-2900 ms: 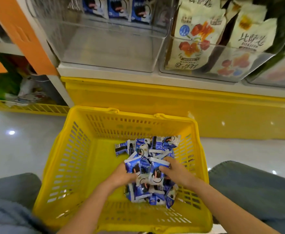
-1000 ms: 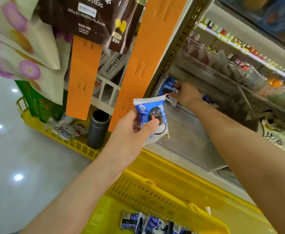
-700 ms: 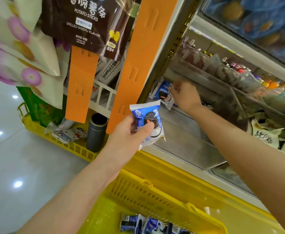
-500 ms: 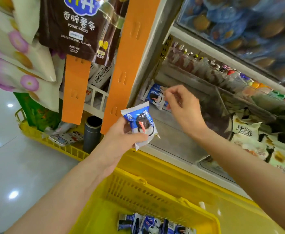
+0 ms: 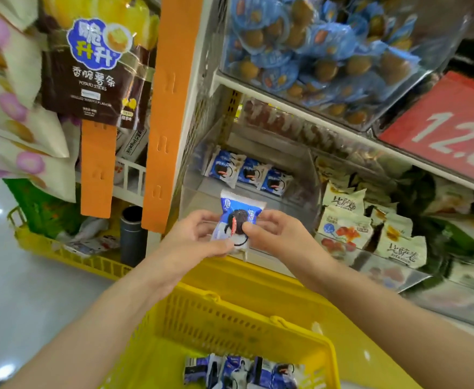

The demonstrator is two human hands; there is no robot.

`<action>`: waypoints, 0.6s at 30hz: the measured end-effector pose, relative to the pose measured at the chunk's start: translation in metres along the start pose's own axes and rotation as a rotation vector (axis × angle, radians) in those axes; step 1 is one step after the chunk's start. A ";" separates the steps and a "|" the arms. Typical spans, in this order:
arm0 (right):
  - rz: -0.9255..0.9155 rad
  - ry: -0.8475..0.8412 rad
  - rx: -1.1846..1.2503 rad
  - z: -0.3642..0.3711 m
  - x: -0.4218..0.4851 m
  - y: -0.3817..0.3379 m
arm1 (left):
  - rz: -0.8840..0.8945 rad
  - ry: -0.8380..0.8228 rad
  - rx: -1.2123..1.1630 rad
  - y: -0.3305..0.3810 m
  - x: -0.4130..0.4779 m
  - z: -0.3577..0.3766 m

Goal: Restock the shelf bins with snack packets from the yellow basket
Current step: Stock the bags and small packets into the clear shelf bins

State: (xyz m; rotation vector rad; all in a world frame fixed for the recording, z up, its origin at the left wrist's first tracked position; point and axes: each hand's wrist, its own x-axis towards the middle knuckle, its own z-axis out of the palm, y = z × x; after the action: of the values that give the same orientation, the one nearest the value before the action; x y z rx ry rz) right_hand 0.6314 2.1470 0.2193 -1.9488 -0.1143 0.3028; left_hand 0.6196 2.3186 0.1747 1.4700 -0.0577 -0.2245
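Blue-and-white plastic wraps the snack packet (image 5: 237, 223), which is held upright just in front of the clear shelf bin (image 5: 199, 197) and above the far rim of the yellow basket (image 5: 230, 327). The left hand (image 5: 195, 238) pinches its lower left edge, thumb on the printed face and fingers behind. The right hand (image 5: 275, 234) pinches the right edge the same way, thumb pressed beside the dark round biscuit picture. At the back of the bin, 3 matching packets (image 5: 248, 174) lean side by side in a row. More of the same, the heaped packets (image 5: 241, 370), lie in the basket at the bottom of the view. To the right, a neighbouring bin holds cream-coloured bags (image 5: 370, 231). On the shelf above, another clear bin is packed with blue-wrapped round snacks (image 5: 314, 46), beside a red price sign (image 5: 449, 130). An orange strip (image 5: 164, 108) hangs left of the shelf, with a dark potato-stick bag (image 5: 95, 71) beyond it.
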 end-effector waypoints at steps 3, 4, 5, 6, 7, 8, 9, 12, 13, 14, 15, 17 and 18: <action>-0.062 0.024 -0.087 0.000 -0.009 0.005 | 0.012 0.022 -0.032 0.001 -0.005 0.016; -0.084 0.039 -0.098 -0.001 -0.012 0.005 | 0.029 0.026 -0.026 0.002 -0.006 0.020; -0.103 0.047 -0.108 -0.003 -0.014 0.005 | 0.043 0.029 -0.018 0.003 -0.006 0.024; -0.122 0.047 -0.117 -0.006 -0.015 0.004 | 0.054 0.030 -0.018 0.004 -0.006 0.026; -0.140 0.040 -0.130 -0.009 -0.016 0.003 | 0.068 0.038 -0.032 0.006 -0.005 0.027; -0.156 0.031 -0.150 -0.013 -0.017 0.001 | 0.081 0.056 -0.049 0.007 -0.004 0.028; -0.170 0.025 -0.177 -0.016 -0.017 0.000 | 0.093 0.077 -0.060 0.008 -0.003 0.028; -0.181 0.023 -0.254 -0.025 -0.014 -0.007 | 0.156 0.109 -0.032 0.009 0.004 0.032; -0.182 0.023 -0.268 -0.029 -0.012 -0.010 | 0.205 0.114 0.037 0.011 0.007 0.033; -0.190 0.025 -0.281 -0.033 -0.008 -0.013 | 0.266 0.123 0.129 0.013 0.011 0.032; -0.202 0.038 -0.294 -0.038 -0.002 -0.016 | 0.332 0.143 0.225 0.015 0.017 0.030; -0.211 0.124 -0.329 -0.048 0.016 -0.021 | 0.433 0.208 0.409 0.019 0.029 0.020; -0.208 0.198 -0.366 -0.053 0.029 -0.022 | 0.469 0.237 0.500 0.021 0.035 0.014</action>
State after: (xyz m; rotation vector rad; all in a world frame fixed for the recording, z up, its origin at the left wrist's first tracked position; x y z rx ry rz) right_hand 0.6745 2.1140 0.2539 -2.2943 -0.2555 -0.0554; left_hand 0.6541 2.3000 0.1932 1.9194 -0.2789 0.3716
